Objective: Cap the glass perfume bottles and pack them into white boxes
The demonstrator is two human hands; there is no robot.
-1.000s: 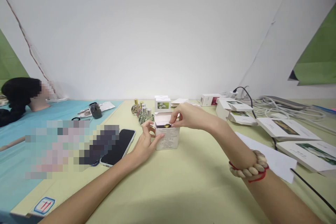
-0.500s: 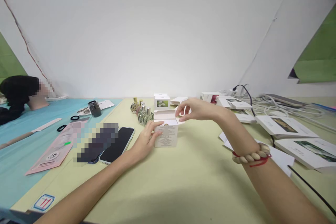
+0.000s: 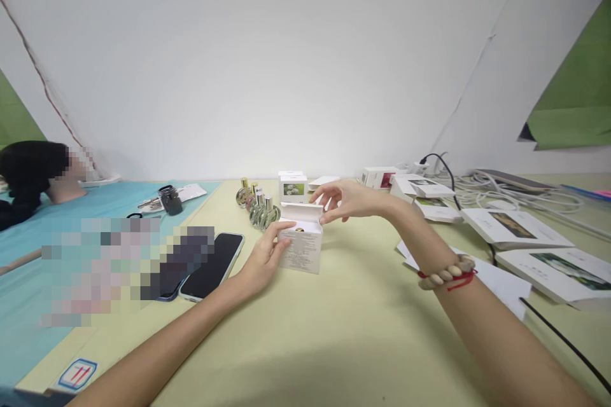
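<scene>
A small white perfume box (image 3: 301,253) with fine print on its front stands on the yellow table, its top open. My left hand (image 3: 265,254) grips the box by its left side, with fingers over the top edge. Inside the opening a small gold-coloured spot shows; the rest of the contents is hidden. My right hand (image 3: 347,201) pinches the right end of the raised lid (image 3: 301,211). Left of the box, several round glass perfume bottles (image 3: 260,213) with gold and silver caps stand in a group. Behind it are upright white boxes (image 3: 293,187) with a flower picture.
Two phones (image 3: 217,267) lie left of my forearm. Flattened white cartons (image 3: 518,229) and white cables (image 3: 501,194) spread over the right side. A dark jar (image 3: 170,200) and a wigged mannequin head (image 3: 38,172) rest on blue cloth at left.
The lid has tipped forward over the opening, and the side flap at the right no longer sticks out. My right hand has shifted slightly left along with the lid. My left hand stays on the box.
</scene>
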